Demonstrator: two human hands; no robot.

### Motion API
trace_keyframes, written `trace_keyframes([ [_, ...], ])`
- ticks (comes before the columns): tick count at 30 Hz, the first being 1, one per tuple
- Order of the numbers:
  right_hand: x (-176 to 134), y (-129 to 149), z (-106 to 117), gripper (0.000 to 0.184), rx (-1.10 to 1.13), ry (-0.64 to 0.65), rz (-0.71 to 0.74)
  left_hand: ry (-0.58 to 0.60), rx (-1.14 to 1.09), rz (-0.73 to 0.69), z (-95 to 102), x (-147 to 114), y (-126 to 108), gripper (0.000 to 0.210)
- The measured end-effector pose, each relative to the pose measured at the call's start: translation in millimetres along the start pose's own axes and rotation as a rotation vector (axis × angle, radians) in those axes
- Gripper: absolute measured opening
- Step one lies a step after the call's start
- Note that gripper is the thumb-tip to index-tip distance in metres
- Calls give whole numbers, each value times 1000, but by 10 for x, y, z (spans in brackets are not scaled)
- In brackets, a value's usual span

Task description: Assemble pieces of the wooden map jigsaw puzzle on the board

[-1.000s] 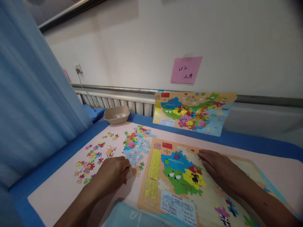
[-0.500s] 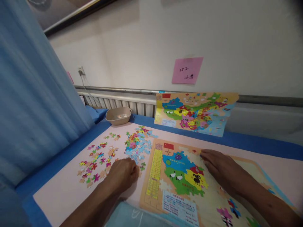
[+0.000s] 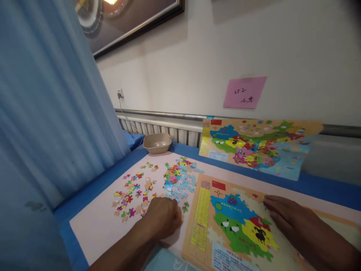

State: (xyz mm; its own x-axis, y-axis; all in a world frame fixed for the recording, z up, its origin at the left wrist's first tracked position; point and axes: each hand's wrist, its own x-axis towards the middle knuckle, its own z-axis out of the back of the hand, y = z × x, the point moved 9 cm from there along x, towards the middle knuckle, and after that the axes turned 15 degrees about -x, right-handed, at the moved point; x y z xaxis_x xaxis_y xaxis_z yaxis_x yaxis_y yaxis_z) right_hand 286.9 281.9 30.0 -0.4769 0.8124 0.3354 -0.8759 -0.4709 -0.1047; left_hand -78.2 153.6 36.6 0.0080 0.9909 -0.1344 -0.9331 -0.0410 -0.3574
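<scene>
My left hand (image 3: pixel 165 216) is curled closed over the pink sheet, just left of the puzzle board. Whatever its fingers hold, if anything, is hidden. Beyond it lies a cluster of loose map pieces (image 3: pixel 183 184), and further left several scattered puzzle pieces (image 3: pixel 128 199). The partly filled map puzzle board (image 3: pixel 239 210) shows a red flag, a yellow strip and blue, green and yellow regions. My right hand (image 3: pixel 290 216) reaches across the board's top part, fingers together and tips down by the red character. A small puzzle piece (image 3: pixel 266 208) shows partly beneath those fingertips.
A printed map (image 3: pixel 254 146) leans against the rail behind the board. A beige basin (image 3: pixel 157 144) holding a few pieces stands at the back left. A blue curtain (image 3: pixel 56 113) hangs at the left. A pink note (image 3: pixel 244 93) is on the wall.
The view has turned left, so everything sits further right and slightly lower. Both hands keep nearly the same places relative to the board.
</scene>
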Motion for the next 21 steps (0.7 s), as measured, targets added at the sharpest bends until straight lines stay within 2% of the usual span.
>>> trace_keyframes([
  [5, 16, -58, -91, 66, -23, 109, -13, 27, -17, 0, 83, -40, 101, 28],
  [7, 24, -42, -32, 65, -12, 116, -21, 40, -53, 4, 156, -49, 161, 28],
  [11, 31, -4, 113, 67, -11, 118, -31, 29, -78, 40, 364, -46, 357, 16],
  [14, 16, -1, 155, 66, -12, 129, -22, -56, -32, 176, 614, -35, 717, 21],
  [17, 11, -20, 142, 66, 8, 118, -13, -210, -10, 359, 887, -56, 1200, 33],
  [19, 22, -55, 96, 68, 16, 115, -23, -242, -38, 420, 923, -43, 1444, 30],
  [21, 40, -104, 35, 70, 19, 119, -39, -233, -88, 426, 850, 9, 1574, 25],
])
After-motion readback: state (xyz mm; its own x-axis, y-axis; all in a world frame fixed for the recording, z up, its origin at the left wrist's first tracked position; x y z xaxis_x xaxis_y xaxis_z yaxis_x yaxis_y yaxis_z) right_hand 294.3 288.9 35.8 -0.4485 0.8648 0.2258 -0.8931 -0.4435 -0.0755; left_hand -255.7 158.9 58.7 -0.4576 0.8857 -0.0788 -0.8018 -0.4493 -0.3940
